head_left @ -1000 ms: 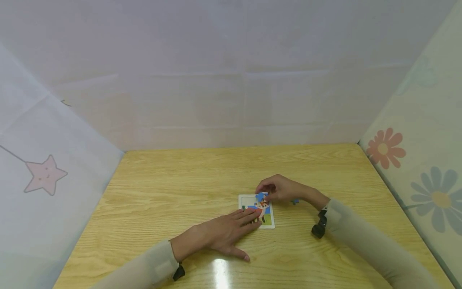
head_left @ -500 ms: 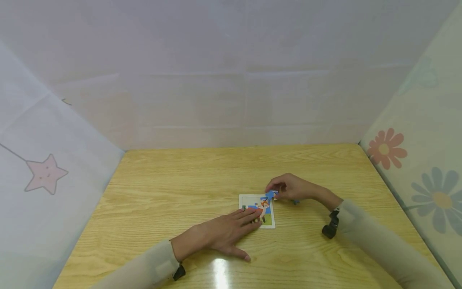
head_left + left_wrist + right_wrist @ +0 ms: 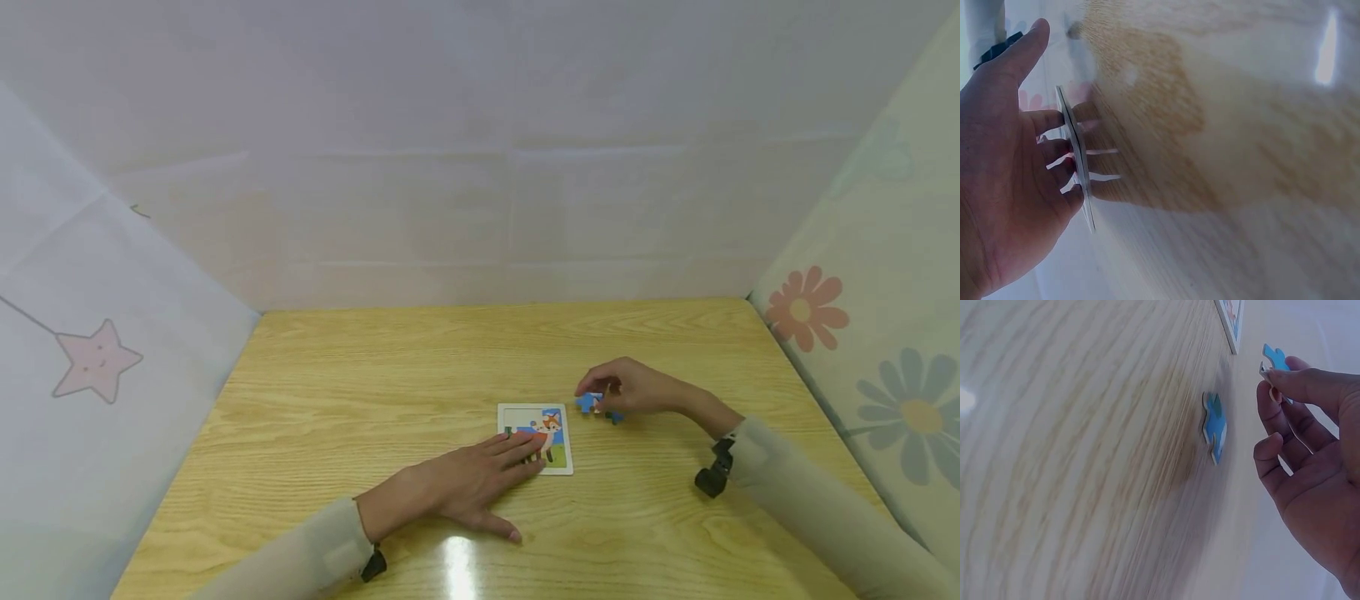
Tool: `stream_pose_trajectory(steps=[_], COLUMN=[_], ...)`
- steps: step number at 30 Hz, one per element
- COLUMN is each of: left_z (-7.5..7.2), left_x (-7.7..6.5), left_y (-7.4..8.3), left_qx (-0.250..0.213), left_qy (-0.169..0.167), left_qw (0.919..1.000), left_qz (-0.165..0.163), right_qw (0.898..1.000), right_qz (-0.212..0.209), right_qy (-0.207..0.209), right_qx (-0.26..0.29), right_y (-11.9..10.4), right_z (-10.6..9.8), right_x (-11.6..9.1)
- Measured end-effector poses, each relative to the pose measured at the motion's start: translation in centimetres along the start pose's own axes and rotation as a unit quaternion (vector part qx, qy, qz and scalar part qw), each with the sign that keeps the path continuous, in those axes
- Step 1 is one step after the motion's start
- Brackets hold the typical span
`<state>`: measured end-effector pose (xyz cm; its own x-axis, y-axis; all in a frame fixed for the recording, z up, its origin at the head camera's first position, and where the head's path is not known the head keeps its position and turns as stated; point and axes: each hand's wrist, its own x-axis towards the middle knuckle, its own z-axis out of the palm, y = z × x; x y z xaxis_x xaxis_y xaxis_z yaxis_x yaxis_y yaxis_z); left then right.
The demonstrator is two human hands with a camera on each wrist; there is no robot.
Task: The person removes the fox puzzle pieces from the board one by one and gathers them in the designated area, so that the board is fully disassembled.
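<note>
A small jigsaw board (image 3: 566,462) with a white frame lies on the table, with a fox picture partly filled in and a bare patch at its upper left. My left hand (image 3: 472,483) rests flat across its lower left, fingers straight, covering part of the picture. To the right of the board, my right hand (image 3: 630,387) pinches a blue puzzle piece (image 3: 1277,357) between thumb and fingers, raised over the table. A second blue puzzle piece (image 3: 1214,425), with a green patch, lies on the wood below that hand.
The wooden table (image 3: 360,375) stretches around the board. A pale cloth wall (image 3: 465,225) stands at its back edge, and printed cloth sides with a star (image 3: 96,361) and flowers (image 3: 806,308) flank it. Black straps sit on both wrists.
My right hand has moved right, away from the board's upper right corner, carrying the puzzle piece toward the loose one. The fox's head on the board is uncovered. My left hand stays still.
</note>
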<state>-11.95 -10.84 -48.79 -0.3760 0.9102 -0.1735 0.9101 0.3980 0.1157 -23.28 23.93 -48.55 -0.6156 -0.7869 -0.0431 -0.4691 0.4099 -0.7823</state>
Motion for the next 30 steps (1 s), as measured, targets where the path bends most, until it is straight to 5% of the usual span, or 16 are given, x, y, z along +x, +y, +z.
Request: stream_pose_trajectory(steps=[30], left_z=[0.2], left_x=[0.1], left_y=[-0.1], left_qx=[0.002], left_qy=[0.001], left_qw=[1.0], left_qz=[-0.003], right_qw=[0.999], right_qz=[0.026], right_qy=[0.01], right_qx=[-0.018], right_y=[3.1], right_z=[-1.8], right_x=[-5.6])
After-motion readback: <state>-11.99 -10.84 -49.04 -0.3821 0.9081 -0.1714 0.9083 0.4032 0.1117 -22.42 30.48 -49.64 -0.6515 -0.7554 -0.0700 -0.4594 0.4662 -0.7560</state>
